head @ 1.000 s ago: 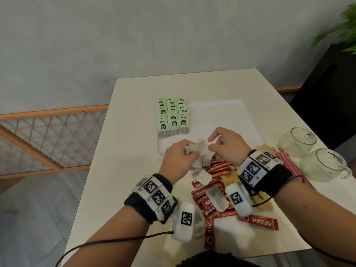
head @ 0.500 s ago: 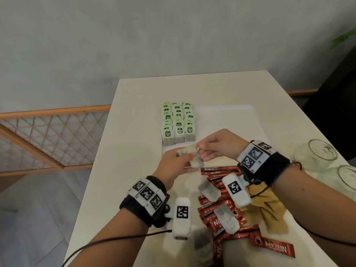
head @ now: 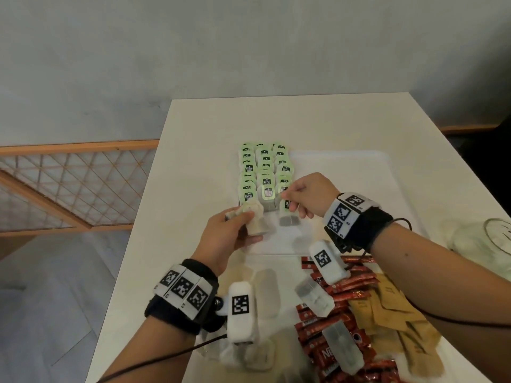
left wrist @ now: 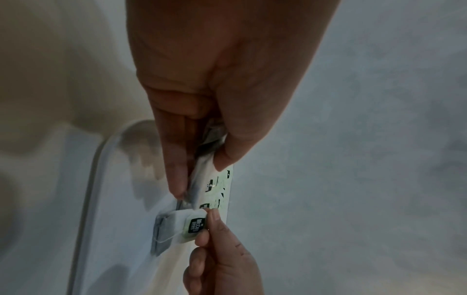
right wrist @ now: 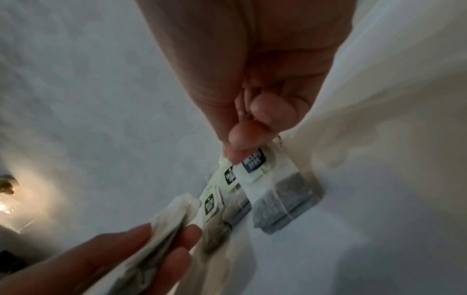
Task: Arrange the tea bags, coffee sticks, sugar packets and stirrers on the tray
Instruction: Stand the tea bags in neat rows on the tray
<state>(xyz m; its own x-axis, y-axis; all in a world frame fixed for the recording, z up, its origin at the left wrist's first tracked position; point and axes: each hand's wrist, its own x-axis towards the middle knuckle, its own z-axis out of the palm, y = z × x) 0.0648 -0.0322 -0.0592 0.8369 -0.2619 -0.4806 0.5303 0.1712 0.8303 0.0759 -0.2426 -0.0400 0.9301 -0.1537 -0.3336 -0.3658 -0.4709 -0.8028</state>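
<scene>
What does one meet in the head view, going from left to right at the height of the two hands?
Wooden lattice railing → left hand gripping a bunch of tea bags → single tea bag pinched by right hand → clear glass cup.

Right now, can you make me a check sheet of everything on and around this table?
Surface: pale table, white tray on it.
Job's things: green-tagged tea bags in rows on tray; red coffee sticks and brown sugar packets heaped off tray; stirrers not seen.
Clutter: glass cup at right edge.
Hands: left hand holds tea bag bundle; right hand pinches one tea bag over tray.
Cables: black cord from left wrist.
Surroundings: grey wall, wooden lattice rail.
</scene>
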